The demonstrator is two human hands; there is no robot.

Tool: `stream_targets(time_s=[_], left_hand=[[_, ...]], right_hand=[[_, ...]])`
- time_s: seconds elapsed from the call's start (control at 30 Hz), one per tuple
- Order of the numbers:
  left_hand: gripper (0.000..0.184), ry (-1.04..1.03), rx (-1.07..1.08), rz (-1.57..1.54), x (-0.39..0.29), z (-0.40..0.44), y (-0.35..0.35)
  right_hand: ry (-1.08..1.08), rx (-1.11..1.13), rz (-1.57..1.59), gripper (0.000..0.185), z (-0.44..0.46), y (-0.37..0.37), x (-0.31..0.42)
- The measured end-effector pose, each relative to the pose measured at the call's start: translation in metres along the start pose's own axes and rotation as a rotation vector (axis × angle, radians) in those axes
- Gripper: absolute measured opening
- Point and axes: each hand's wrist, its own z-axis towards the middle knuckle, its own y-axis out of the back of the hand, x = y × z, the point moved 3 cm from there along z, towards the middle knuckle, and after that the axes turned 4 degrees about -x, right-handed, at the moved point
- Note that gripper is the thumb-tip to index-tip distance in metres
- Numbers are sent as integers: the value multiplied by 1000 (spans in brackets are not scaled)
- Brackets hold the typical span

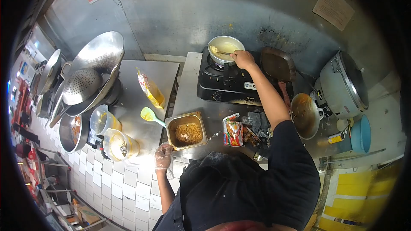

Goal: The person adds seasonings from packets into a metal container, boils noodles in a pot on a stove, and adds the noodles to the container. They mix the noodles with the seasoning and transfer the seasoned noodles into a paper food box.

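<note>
My right hand point(243, 59) is closed round the handle of a thin metal utensil point(224, 53), whose working end is not clear. That end dips into a small pot point(219, 39) holding pale liquid and what look like noodles. The pot sits on a black portable gas stove point(229, 92). Down at the left, my left hand point(163, 157), in a clear plastic glove, has its fingers at the near left corner of a rectangular metal food pan point(202, 122) and seems to grip its rim. Brown crumbly food point(189, 133) fills part of the pan. A pale green spatula point(148, 114) lies beside it.
An open packet point(233, 133) and dark charcoal-like lumps point(256, 122) lie before the stove. A square pan point(277, 65), a frying pan point(305, 115) and a large pot point(338, 86) stand right. Plastic jugs point(121, 144), a yellow-filled bag point(150, 89) and a wok point(96, 53) occupy the left table.
</note>
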Motion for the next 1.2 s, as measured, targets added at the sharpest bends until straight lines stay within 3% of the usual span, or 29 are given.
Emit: stream_targets(time_s=[0.07, 0.27, 0.33, 0.47, 0.57, 0.7, 0.8, 0.97, 1.2], left_hand=[[15, -82, 17, 16, 6, 5, 1], [19, -41, 19, 117, -20, 5, -1], [19, -58, 18, 140, -22, 8, 0], [20, -84, 30, 118, -2, 18, -1], [22, -56, 31, 206, -14, 14, -2], [26, -55, 129, 86, -12, 16, -5], [28, -125, 132, 212, -33, 8, -3], [22, -72, 131, 126, -22, 5, -6], [25, 20, 144, 76, -4, 10, -6]], right_hand=[[23, -17, 12, 35, -3, 7, -8], [36, -167, 88, 33, -17, 43, -22], [41, -164, -92, 31, -22, 64, -19], [-24, -30, -380, 35, -20, 87, -15], [-83, 23, -401, 36, -20, 91, 6], [-16, 181, -423, 39, 11, 34, 5], [48, 155, -290, 42, 24, 2, -1], [5, 41, 4, 42, 49, -41, -24], [-1, -94, 224, 42, 30, -16, -41]])
